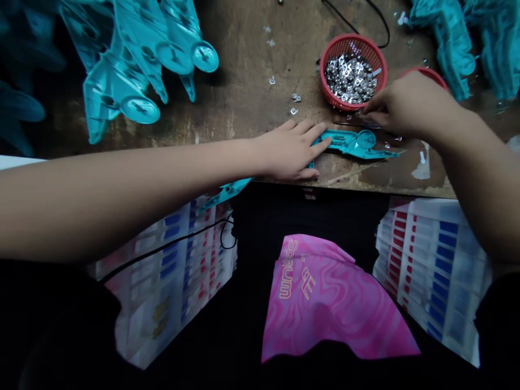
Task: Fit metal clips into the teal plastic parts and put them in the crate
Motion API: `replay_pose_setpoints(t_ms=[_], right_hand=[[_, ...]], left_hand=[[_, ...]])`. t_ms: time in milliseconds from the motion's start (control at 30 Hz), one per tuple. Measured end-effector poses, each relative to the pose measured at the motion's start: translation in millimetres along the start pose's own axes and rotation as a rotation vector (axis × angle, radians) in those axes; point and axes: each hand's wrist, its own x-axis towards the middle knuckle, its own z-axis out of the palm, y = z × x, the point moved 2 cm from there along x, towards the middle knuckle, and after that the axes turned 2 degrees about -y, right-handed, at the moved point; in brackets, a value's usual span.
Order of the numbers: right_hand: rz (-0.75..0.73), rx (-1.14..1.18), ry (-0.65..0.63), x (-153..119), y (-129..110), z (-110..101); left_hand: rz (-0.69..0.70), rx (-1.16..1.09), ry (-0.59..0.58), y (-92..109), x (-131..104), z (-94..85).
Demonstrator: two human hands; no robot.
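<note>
My left hand (294,149) lies flat with its fingers spread, the fingertips over the left end of a teal plastic part (353,143) near the table's front edge. Beyond that part stands a round red basket (384,81) holding many small metal pieces (351,78). At the basket's front right side is my right hand (410,105), its fingers drawn together and pointing left; whatever is between the fingertips is too small to make out. Another teal piece (229,192) shows below my left forearm, partly hidden by it.
Stacked teal parts (142,59) stand at the back left, more (447,43) at the back right. A second red container (430,73) is mostly behind my right hand. Small metal pieces (272,80) and a black cable (384,24) lie on the wooden table (244,70).
</note>
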Motion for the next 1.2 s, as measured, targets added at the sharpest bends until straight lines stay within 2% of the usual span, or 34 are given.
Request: replay_pose_setpoints(t_ms=[133,333,533,700,933,1100,1200], right_hand=[[-0.020,-0.090,0.018,2,-7,10],[-0.044,-0.040,0.074,9,-23,27],[0.007,0.008,0.073,9,-23,30],[0.014,0.025,0.076,13,-19,33],[0.075,0.009,0.053,12,-14,29],[0.052,-0.078,0.006,9,-24,22],[0.017,-0.086,0.020,5,-26,16]], left_hand=[[0.005,0.006,-0.002,-3,1,2.5],[0.049,0.041,-0.011,-6,1,0.3],[0.135,0.076,-0.031,-5,2,-4.0],[0.132,0.053,-0.052,-6,2,-6.7],[0.147,0.076,-0.052,-9,2,-5.9],[0.155,0.071,-0.055,-9,2,-6.8],[0.164,0.086,-0.080,-11,2,-7.1]])
